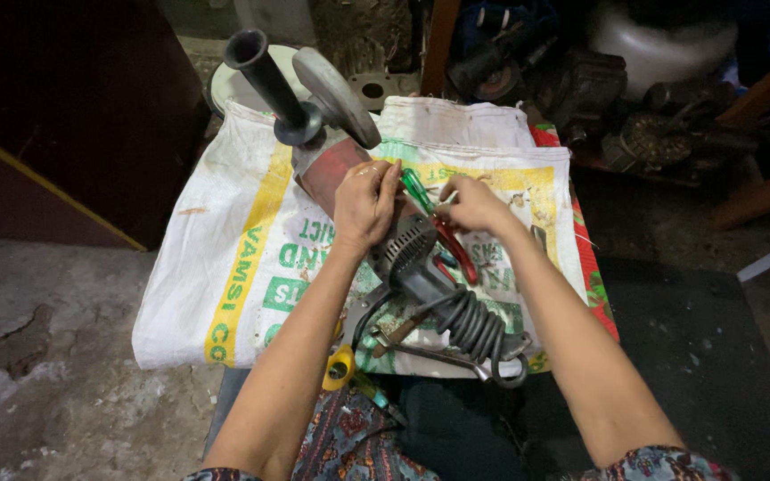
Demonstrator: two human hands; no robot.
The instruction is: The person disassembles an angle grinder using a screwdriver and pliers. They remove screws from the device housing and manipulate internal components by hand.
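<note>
Two bare hands work over one large angle grinder [376,191] that lies on a white woven sack [242,240] spread across the worktop [594,285]. The left hand [364,205] lies flat on the grinder's red-brown body, fingers [391,183] curled over its top and pressing it down. The right hand [474,207] has its fingers pinched narrow around the shaft of one green-handled screwdriver [417,190], whose tip is hidden behind that hand, so where it meets the grinder cannot be made out.

The grinder's grey rear housing [412,254] faces the person, and its black cable [474,325] lies bunched in loops at the sack's near edge. One black side handle [265,76] sticks up at the far end beside the grey disc guard [336,93]; the disc itself is not clear.

One pair of red-handled pliers [454,249] rests just beside the grinder's housing, partly under the right wrist. One metal spanner [443,356] lies beneath the cable, partly covered. One yellow-handled tool [339,367] pokes out at the sack's edge, mostly hidden by the left forearm.

The worktop shows only as a red patterned strip on the right. Dark machine parts [599,89] crowd the background, too dim to count.
</note>
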